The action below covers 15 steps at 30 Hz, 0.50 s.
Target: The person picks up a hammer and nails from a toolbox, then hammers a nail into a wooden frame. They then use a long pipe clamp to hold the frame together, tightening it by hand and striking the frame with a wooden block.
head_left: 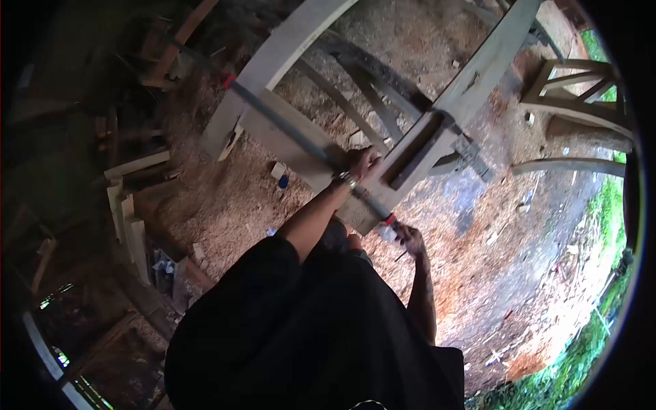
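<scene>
A long metal bar clamp [283, 123] with red ends lies diagonally across a pale wooden frame [266, 61]. My left hand [365, 162], with a watch at its wrist, is closed over the bar near the middle of the frame; its fingertips are partly hidden. At the clamp's near end, just past the red part [391, 219], my right hand [411, 240] has its fingers closed around the screw end. A thin dark rod shows below those fingers. Beside my left hand, the thick timber [403, 181] has a long dark slot cut in it.
Wood shavings [232, 198] cover the ground. Curved timber frames [577, 102] stand at the right, and cut boards [126, 219] lie at the left. A long plank [492, 55] extends toward the top right. Green plants [605, 212] edge the far right.
</scene>
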Available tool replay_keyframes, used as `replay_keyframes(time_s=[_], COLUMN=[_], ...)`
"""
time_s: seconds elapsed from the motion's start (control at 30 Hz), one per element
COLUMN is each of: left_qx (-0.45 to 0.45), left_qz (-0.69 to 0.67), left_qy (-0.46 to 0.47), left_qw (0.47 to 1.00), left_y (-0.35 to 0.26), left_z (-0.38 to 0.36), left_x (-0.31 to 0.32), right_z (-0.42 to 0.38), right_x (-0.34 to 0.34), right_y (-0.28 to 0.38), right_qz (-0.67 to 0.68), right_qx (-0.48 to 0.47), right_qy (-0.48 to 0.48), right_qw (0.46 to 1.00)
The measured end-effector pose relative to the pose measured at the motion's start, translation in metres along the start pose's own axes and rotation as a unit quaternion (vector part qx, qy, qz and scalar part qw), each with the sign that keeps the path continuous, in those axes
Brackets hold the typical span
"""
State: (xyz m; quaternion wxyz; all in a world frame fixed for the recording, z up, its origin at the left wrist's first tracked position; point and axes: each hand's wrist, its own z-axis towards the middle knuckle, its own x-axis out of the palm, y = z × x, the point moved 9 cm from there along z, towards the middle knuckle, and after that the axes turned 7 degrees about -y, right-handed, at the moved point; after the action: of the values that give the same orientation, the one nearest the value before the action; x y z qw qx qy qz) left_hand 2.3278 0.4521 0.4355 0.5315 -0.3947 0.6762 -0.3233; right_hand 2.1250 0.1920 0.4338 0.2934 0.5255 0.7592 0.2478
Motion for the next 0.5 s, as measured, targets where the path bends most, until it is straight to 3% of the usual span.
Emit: replay_keyframes(time_s=[0.03,0.07,0.1,0.13,0.17,0.2,0.23,0.27,0.3,0.33,0.37,0.4,0.43,0.5], left_qx=[0.048,0.172,0.162,0.175,0.141,-0.010,-0.163,-0.216,-0.207,-0.286,-0.260,-0.263,-0.284,-0.356], left_qz=[-0.074,0.110,0.170,0.273,0.306,0.294,0.257,0.107,-0.261,-0.552,-0.588,-0.577,-0.563,-0.503], left_qy=[-0.008,-0.084,-0.172,-0.303,-0.384,-0.484,-0.558,-0.589,-0.477,-0.358,-0.345,-0.243,-0.208,-0.271], left_qw=[0.996,0.975,0.957,0.896,0.860,0.824,0.772,0.771,0.813,0.697,0.684,0.734,0.748,0.740], left_y=[-0.034,-0.065,-0.090,-0.105,-0.081,-0.036,0.012,0.133,0.119,0.088,0.078,0.114,0.109,0.110], left_z=[-0.008,-0.012,-0.025,-0.040,-0.045,-0.053,-0.067,-0.054,-0.033,-0.025,-0.006,0.016,0.018,0.024], left_x=[-0.036,-0.077,-0.130,-0.180,-0.216,-0.248,-0.272,-0.277,-0.269,-0.249,-0.255,-0.255,-0.255,-0.262], right_z=[-0.018,-0.035,-0.053,-0.073,-0.090,-0.107,-0.125,-0.139,-0.154,-0.153,-0.144,-0.134,-0.125,-0.117], right_x=[0.001,0.003,0.003,0.002,0.001,0.002,0.002,-0.003,-0.008,-0.010,-0.009,-0.007,-0.003,-0.007], right_y=[0.020,0.046,0.070,0.091,0.118,0.153,0.192,0.213,0.235,0.232,0.209,0.183,0.159,0.162], right_qz=[-0.043,-0.040,-0.037,-0.062,-0.081,-0.107,-0.093,-0.118,-0.142,-0.140,-0.138,-0.129,-0.129,-0.146], right_qx=[0.006,-0.038,-0.080,-0.093,-0.106,-0.130,-0.215,-0.185,-0.154,-0.188,-0.233,-0.296,-0.351,-0.387], right_qy=[-0.004,-0.005,-0.004,0.008,0.015,0.012,-0.043,-0.069,-0.093,-0.103,-0.102,-0.104,-0.111,-0.142], right_qw=[0.999,0.998,0.996,0.994,0.991,0.986,0.971,0.973,0.973,0.967,0.957,0.941,0.921,0.899])
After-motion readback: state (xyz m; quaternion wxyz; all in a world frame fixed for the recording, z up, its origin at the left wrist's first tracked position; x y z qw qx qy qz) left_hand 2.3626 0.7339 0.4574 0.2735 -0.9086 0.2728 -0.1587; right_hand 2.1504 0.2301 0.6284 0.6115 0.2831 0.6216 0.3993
